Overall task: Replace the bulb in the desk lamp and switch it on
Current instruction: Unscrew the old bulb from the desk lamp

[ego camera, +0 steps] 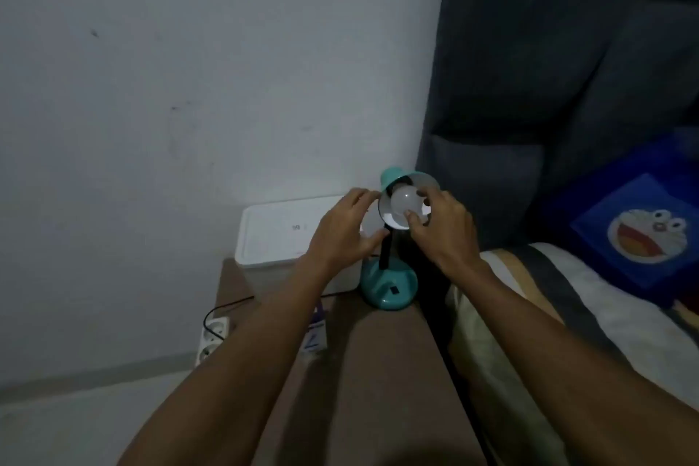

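The room is dim. A plain white wall (189, 68) meets a pale floor (75, 420) on the left. A dark grey curtain (548, 49) hangs on the right, above a bed (624, 333) with a blue cartoon pillow (643, 227). A brown surface (378, 371) stands beside the bed.

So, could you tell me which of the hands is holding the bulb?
The right hand: it pinches the bulb, whereas the left hand only holds the lamp shade by its rim.

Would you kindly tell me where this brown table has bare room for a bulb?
The near tabletop is bare between the small carton at its left edge and the bed, in front of the lamp base. The white box and base crowd the back.
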Demonstrator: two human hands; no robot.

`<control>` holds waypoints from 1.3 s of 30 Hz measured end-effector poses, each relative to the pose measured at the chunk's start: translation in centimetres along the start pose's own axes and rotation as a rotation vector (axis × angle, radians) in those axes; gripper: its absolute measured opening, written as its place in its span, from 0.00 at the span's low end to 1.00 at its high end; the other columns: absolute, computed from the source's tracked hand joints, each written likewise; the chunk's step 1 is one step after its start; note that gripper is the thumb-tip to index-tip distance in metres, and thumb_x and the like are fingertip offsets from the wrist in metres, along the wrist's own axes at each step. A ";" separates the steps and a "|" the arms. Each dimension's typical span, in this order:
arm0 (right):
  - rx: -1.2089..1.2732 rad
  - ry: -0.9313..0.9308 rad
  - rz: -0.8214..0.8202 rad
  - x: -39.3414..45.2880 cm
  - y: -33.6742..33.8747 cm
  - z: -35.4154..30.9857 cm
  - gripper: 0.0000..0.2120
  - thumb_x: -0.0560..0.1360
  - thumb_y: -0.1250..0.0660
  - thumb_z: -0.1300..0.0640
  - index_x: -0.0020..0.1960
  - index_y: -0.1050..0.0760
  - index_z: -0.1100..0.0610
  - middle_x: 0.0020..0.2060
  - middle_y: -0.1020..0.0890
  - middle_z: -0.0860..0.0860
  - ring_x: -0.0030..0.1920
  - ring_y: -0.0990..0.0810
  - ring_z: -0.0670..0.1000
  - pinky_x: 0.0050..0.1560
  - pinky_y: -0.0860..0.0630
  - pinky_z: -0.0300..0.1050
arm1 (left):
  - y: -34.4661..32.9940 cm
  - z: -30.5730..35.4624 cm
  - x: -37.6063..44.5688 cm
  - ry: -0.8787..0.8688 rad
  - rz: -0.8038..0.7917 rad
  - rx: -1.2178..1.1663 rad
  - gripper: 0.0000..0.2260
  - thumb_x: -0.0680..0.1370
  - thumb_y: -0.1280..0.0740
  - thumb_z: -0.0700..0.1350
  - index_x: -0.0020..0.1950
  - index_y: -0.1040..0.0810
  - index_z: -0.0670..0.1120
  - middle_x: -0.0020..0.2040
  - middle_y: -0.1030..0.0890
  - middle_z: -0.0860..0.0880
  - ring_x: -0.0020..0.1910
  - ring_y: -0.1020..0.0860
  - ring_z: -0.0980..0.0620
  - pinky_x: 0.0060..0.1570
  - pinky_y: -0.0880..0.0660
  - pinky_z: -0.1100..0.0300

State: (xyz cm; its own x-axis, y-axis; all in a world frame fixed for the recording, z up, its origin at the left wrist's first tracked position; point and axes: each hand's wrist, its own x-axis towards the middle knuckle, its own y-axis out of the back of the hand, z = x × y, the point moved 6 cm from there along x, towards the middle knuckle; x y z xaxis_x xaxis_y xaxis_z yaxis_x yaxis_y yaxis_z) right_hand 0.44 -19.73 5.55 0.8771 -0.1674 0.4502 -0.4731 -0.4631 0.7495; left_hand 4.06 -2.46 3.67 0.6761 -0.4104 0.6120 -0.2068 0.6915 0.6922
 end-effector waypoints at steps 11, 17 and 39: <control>0.285 -0.130 -0.008 2.3 -2.2 0.5 0.24 0.74 0.27 0.49 0.66 0.26 0.56 0.59 0.19 0.56 0.56 0.19 0.55 0.54 0.22 0.46 | -2.4 -1.5 3.3 -0.071 -0.168 -0.161 0.47 0.72 0.19 0.43 0.84 0.42 0.48 0.81 0.34 0.46 0.78 0.33 0.48 0.73 0.28 0.53; 0.089 0.016 -0.037 2.1 -3.2 -0.2 0.27 0.73 0.28 0.61 0.71 0.28 0.54 0.66 0.27 0.57 0.62 0.25 0.60 0.59 0.25 0.49 | -2.5 -1.0 3.2 -0.098 -0.129 -0.206 0.42 0.73 0.20 0.41 0.83 0.38 0.44 0.78 0.30 0.45 0.74 0.29 0.48 0.68 0.24 0.58; 0.069 -0.049 0.006 1.4 -3.3 0.0 0.29 0.74 0.28 0.60 0.73 0.31 0.52 0.67 0.31 0.59 0.62 0.26 0.60 0.56 0.22 0.51 | -3.0 -1.2 3.4 -0.076 -0.133 -0.205 0.43 0.72 0.20 0.39 0.82 0.37 0.45 0.79 0.31 0.45 0.76 0.30 0.47 0.70 0.25 0.49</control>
State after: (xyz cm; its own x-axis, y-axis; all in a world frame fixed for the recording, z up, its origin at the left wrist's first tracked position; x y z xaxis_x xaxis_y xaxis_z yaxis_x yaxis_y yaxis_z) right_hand 3.23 -18.49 3.72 0.8780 -0.2120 0.4291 -0.4731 -0.5204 0.7108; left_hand 7.78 -5.19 3.22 0.6313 -0.5438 0.5529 0.0333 0.7313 0.6812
